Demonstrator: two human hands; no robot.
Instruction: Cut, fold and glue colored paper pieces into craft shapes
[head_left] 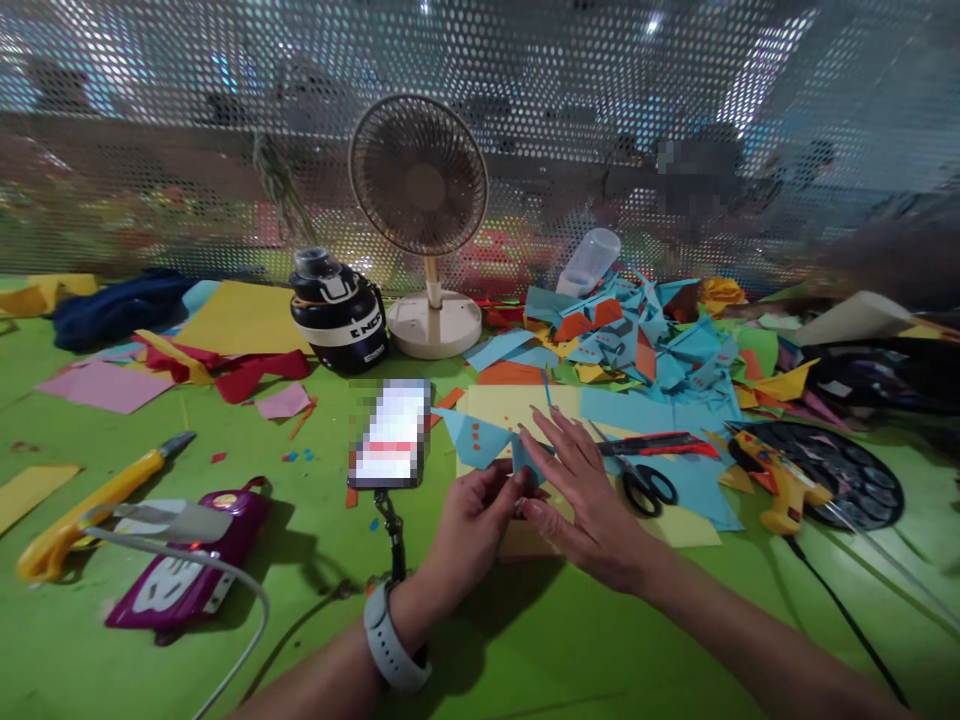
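My left hand [480, 520], with a pale watch on its wrist, pinches a blue paper piece [478, 440] that carries small orange squares. Beside it, my right hand [589, 490] has its fingers stretched out over the paper's right edge, its thumb close to the left fingertips. The fingers partly hide the paper's lower end. Beneath both hands lie a yellow sheet [690, 528] and a blue sheet [630, 403]. Just right of my right hand are black-handled scissors [651, 490] and a red and black utility knife [667, 443].
A phone [391, 435], a purple power strip [199, 560] and a yellow-handled tool [105, 510] lie left. On the right are a yellow glue gun [784, 485] and a black palette [862, 475]. Behind stand a jug [337, 315], a fan [431, 325] and a paper scrap heap [660, 340].
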